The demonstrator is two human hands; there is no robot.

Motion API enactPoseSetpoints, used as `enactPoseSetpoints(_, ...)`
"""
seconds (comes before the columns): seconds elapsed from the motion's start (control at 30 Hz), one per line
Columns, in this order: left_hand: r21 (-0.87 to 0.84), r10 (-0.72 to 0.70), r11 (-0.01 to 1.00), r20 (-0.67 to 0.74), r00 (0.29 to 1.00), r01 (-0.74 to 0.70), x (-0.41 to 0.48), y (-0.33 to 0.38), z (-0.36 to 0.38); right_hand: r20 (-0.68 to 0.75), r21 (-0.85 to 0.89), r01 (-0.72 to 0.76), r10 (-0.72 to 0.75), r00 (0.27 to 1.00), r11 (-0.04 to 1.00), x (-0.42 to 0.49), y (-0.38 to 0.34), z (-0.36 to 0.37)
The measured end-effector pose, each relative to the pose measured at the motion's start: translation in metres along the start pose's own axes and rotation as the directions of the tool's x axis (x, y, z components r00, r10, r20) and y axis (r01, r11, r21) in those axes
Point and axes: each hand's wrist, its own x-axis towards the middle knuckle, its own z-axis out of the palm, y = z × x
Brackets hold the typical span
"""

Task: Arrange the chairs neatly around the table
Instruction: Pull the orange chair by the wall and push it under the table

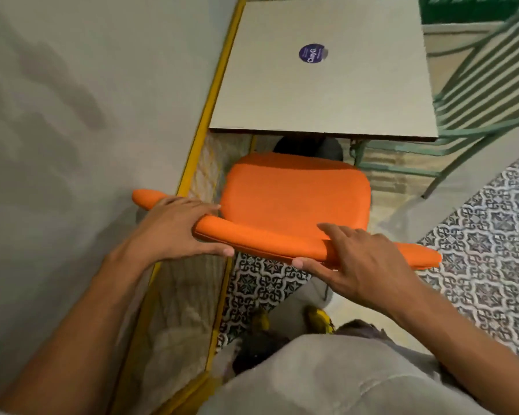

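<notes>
An orange padded chair point(297, 193) stands in front of me, its seat facing a square grey table point(321, 94). The seat's front edge lies just short of the table's near edge. The curved orange backrest point(270, 238) runs across the view below the seat. My left hand point(177, 229) grips the backrest on its left part, fingers over the top and thumb underneath. Further right on the same backrest, my right hand point(360, 259) holds it the same way. A round purple sticker point(310, 53) sits on the tabletop.
A pale wall point(87, 115) with a yellow-framed glass panel point(189, 175) runs close along the left. A green slatted metal chair point(477, 94) stands at the table's right side. The floor has patterned tiles point(492, 250). My feet in yellow shoes point(318, 320) are below the chair.
</notes>
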Motion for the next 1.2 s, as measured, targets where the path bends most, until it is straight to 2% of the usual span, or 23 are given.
enactPoseSetpoints(0.07, 0.026, 0.003, 1.000, 0.029, 1.000, -0.004, 0.018, -0.027, 0.003, -0.030, -0.074, -0.102, 0.100, 0.995, 0.992, 0.004, -0.019, 0.013)
enactPoseSetpoints(0.17, 0.033, 0.052, 0.998, -0.067, 0.996, -0.050, 0.030, -0.049, 0.019, -0.164, -0.058, -0.196, 0.184, 0.969, 0.979, 0.006, -0.030, 0.026)
enactPoseSetpoints(0.37, 0.081, 0.165, 0.986, -0.317, 0.934, -0.147, 0.034, -0.055, 0.035, -0.315, -0.046, -0.223, 0.197, 0.928, 0.974, 0.005, -0.035, 0.035)
enactPoseSetpoints(0.5, 0.081, 0.182, 0.983, -0.375, 0.909, -0.163, 0.030, -0.054, 0.043, -0.392, -0.056, -0.225, 0.186, 0.901, 0.973, 0.006, -0.032, 0.039)
enactPoseSetpoints(0.7, 0.032, 0.185, 0.981, -0.441, 0.878, -0.191, 0.028, -0.041, 0.036, -0.381, -0.070, -0.210, 0.168, 0.909, 0.975, 0.011, -0.017, 0.038)
enactPoseSetpoints(0.9, 0.008, 0.157, 0.985, -0.481, 0.862, -0.175, 0.020, -0.010, 0.050, -0.452, -0.034, -0.157, 0.125, 0.883, 0.987, 0.008, 0.019, 0.031)
enactPoseSetpoints(1.2, 0.065, 0.216, 0.974, -0.534, 0.817, -0.215, 0.033, -0.035, 0.052, -0.461, -0.102, -0.186, 0.119, 0.879, 0.977, 0.020, 0.007, 0.044)
